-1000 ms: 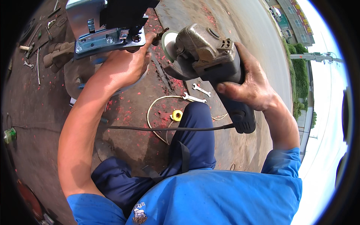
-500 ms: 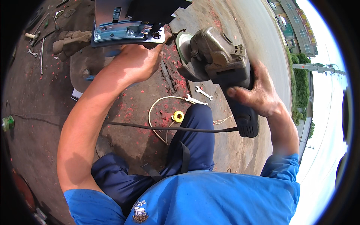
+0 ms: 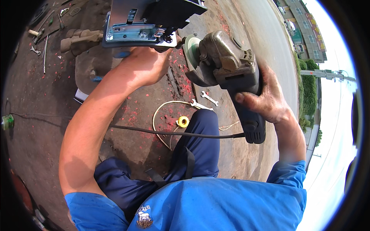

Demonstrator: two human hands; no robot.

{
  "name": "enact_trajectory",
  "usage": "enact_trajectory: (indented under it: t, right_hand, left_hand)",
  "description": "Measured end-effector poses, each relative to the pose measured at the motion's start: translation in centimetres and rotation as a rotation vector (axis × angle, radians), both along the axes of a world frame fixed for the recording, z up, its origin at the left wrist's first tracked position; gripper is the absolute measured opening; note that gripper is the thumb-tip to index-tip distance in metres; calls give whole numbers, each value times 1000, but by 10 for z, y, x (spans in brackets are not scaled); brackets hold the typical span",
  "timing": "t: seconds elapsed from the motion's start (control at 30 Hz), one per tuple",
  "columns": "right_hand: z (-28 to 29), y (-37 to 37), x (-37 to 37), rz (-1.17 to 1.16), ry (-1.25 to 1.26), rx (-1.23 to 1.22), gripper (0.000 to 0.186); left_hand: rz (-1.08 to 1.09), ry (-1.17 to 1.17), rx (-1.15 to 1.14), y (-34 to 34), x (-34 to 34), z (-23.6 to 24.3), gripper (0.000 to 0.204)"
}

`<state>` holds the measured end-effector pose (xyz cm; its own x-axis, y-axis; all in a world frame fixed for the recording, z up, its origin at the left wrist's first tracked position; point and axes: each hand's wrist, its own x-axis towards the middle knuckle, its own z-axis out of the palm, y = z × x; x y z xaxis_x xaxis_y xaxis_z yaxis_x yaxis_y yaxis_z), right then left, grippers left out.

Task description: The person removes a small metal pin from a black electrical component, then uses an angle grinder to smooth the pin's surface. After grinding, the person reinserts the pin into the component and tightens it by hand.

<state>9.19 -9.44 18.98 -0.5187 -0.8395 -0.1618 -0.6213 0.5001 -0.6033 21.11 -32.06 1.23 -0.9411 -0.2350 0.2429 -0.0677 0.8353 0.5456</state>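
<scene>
My right hand [image 3: 269, 96] is wrapped round the dark body of an angle grinder [image 3: 241, 77], its thumb lying across the near side. At the grinder's far end, the pale green disc [image 3: 191, 49] and its dark guard [image 3: 200, 77] face left, toward my left hand [image 3: 154, 63]. The left hand is closest to the disc, but its fingers are hidden behind a silver-and-black metal bracket [image 3: 135, 32] at the top of the view. A small dark piece [image 3: 179, 43] shows between that hand and the disc; whether they touch is unclear. From the grinder a black cord [image 3: 177, 134] runs left.
Two open-end wrenches [image 3: 209, 98] [image 3: 201, 104], a yellow tape roll [image 3: 183, 121] and a pale looped cable [image 3: 154, 115] lie by my knee. Rusty metal parts [image 3: 83, 40] stand at the far left, with several tools [image 3: 40, 34] beyond. Red flakes litter the ground.
The bracket sits slightly farther right and lower in view. The grinder appears slightly lower and keeps nearly the same pose, with my right hand still round it.
</scene>
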Motion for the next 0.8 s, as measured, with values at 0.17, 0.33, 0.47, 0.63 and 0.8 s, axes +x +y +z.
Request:
enact_trajectory:
  t: [0.17,0.33,0.47,0.63,0.8]
  right_hand:
    - [-2,1,-2,4,23,-20,82]
    - [-1,1,-1,-2,37,16,83]
    - [1,-1,2,-17,2,-8,82]
    - [0,1,3,-20,10,8,80]
    - [1,0,3,-28,32,29,79]
  left_hand:
    - [-16,155,-113,-2,-1,-9,56]
    - [-14,204,-120,-3,-2,-12,57]
    - [12,269,-122,0,-1,-19,60]
    - [-25,315,-124,-4,-2,-17,60]
    - [10,201,-65,-1,-2,-14,56]
